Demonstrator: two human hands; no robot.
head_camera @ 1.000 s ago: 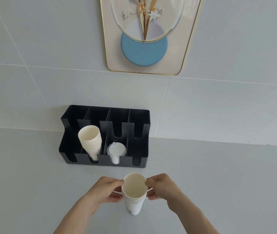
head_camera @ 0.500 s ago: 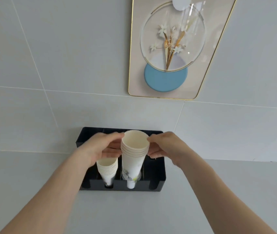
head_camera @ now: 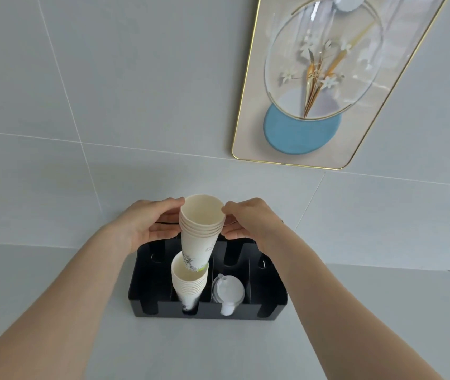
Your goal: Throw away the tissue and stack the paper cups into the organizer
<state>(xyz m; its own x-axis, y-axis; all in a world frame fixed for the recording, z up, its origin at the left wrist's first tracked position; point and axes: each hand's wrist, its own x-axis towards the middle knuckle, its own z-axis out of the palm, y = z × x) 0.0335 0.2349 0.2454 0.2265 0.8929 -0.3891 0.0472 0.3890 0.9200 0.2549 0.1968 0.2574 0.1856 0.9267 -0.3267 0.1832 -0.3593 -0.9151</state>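
**Cup stack held over the organizer**

Both hands grip one stack of paper cups, the held stack (head_camera: 201, 229), at its rims. The left hand (head_camera: 147, 224) presses its thumb and fingers against the left side of the rims; the right hand (head_camera: 248, 220) pinches the right side between thumb and fingers. The stack sits directly between the two hands, mouth up and facing the camera, tilted so its base points down and slightly left.

The base of the held stack, printed with a small drawing and a green patch, dips into the mouth of a second stack (head_camera: 189, 283). That lower stack stands in the organizer (head_camera: 207, 311), in the second front slot from the left, its bottom showing through the notch in the front wall.

The organizer is black, with divided compartments, and rests on a pale counter (head_camera: 218, 352) against a tiled wall (head_camera: 108, 105). In the slot just right of the lower stack lie white lids (head_camera: 228, 289). The other compartments look dark; their contents cannot be made out.

A gold-edged picture (head_camera: 328, 86) hangs on the wall, above and to the right.
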